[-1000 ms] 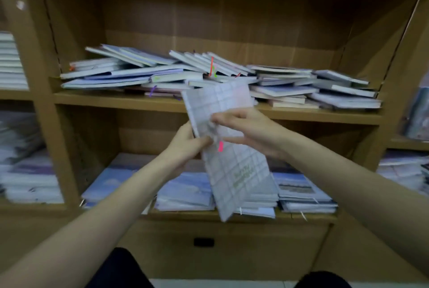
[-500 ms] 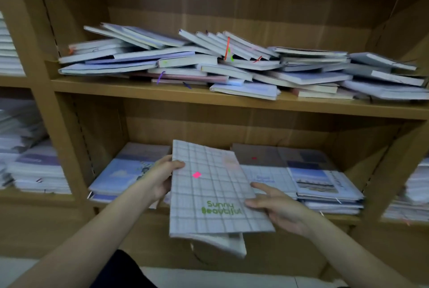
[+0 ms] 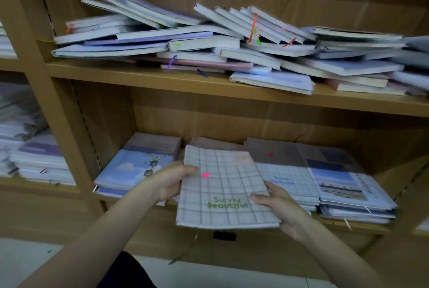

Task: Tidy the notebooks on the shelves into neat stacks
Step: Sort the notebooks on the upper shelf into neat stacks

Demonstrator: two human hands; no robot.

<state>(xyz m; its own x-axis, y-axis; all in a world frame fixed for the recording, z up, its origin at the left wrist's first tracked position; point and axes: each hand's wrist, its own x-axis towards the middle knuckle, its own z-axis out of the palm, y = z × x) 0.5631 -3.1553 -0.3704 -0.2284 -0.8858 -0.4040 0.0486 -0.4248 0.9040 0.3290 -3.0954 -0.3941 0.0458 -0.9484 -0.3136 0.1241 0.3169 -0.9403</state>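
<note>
Notebook (image 3: 222, 187) with checked cover hangs flat before the lower shelf (image 3: 232, 215); my left hand (image 3: 170, 183) and right hand (image 3: 282, 208) pinch its side edges; it seems light, thin, floppy, best gripped along both sides

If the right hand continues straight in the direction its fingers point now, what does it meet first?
The right hand already holds the checked notebook, and its fingers point left across the cover. Straight on, it would probably reach the left hand at the opposite edge, though depth is unclear.
</note>
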